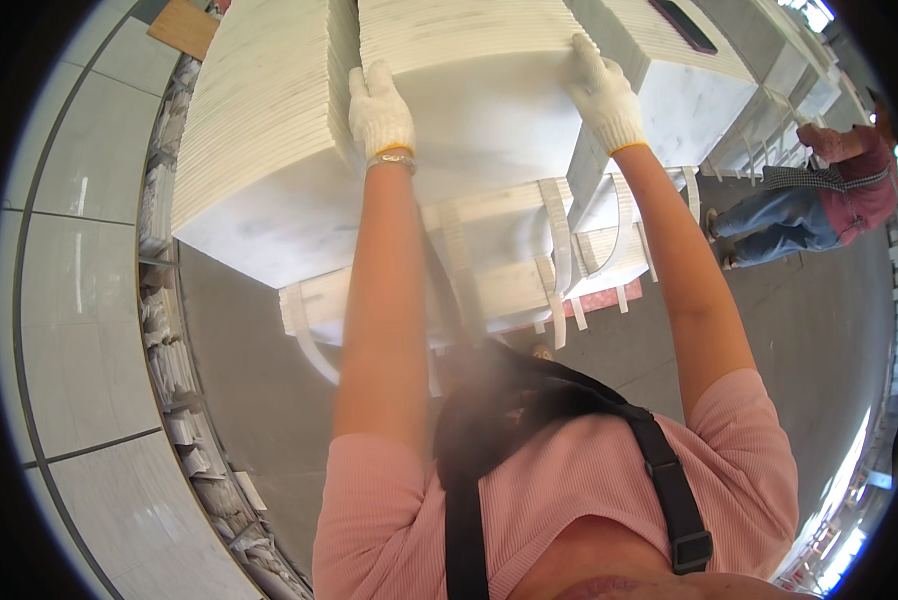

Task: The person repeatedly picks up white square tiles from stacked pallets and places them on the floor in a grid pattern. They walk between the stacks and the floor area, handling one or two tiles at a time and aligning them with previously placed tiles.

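Rows of thin white marble tiles stand on edge before me, packed face to face. My left hand, in a white knitted glove, grips the left edge of the front marble tile in the middle row. At that tile's right edge is my gloved right hand, its fingers bent over the upper corner. The tile leans against those behind it. To the left stands another tile row, nearer to me; a third tile row is on the right. Fingertips of both hands are partly hidden behind the tile edges.
A dark flat phone-like object lies on the right row. Below, strapped tile bundles trail white straps. A co-worker stands at the right. Large light panels and tile scraps line the left.
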A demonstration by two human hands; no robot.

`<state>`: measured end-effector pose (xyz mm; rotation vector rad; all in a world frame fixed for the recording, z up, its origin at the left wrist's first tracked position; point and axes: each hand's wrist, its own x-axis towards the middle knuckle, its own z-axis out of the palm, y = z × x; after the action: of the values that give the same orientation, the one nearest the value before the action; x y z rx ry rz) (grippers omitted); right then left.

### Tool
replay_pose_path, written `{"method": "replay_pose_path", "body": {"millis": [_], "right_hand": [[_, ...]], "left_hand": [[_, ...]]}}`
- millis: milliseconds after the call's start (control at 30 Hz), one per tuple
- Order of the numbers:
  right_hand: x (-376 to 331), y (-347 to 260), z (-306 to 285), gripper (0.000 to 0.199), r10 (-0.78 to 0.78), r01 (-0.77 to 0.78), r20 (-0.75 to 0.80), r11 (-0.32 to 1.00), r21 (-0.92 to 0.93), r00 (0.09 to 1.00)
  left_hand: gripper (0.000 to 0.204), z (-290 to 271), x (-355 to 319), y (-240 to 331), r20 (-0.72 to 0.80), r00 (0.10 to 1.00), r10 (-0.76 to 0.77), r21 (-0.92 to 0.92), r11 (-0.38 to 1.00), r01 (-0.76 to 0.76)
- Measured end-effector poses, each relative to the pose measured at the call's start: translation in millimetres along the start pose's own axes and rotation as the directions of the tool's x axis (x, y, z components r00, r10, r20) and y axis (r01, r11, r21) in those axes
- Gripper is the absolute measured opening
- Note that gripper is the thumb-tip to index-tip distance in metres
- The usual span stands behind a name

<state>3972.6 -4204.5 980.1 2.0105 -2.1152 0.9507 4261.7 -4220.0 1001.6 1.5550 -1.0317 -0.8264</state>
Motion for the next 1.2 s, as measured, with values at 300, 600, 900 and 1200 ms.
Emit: {"method": "replay_pose_path", "body": {"millis": [300,600,900,1200], "right_hand": [[-40,16,-20,0.075,-0.034,0.059,-0.052,0.794,0.606,0.998],[-120,79,43,0.023,0.18,-0.457,0.469,0.672,0.583,0.864],[-155,42,-43,0.02,-0.094,-0.029,0.575,0.979,0.201,0.813],[-277,-49,-57,0.05,-0.562,-0.627,0.657,0.287,0.724,0.502]], "left_hand": [[0.062,-4,-43,-35,-0.113,0.956,0.271,-0.295,0.91,-0.292],[0.04,-44,-105,-182,0.186,0.929,0.32,-0.406,0.886,-0.224],[0.027,-103,-142,-135,0.309,0.914,0.262,-0.221,0.955,-0.199],[0.041,-233,-190,-46,0.169,0.982,0.086,0.024,0.996,-0.091]]}}
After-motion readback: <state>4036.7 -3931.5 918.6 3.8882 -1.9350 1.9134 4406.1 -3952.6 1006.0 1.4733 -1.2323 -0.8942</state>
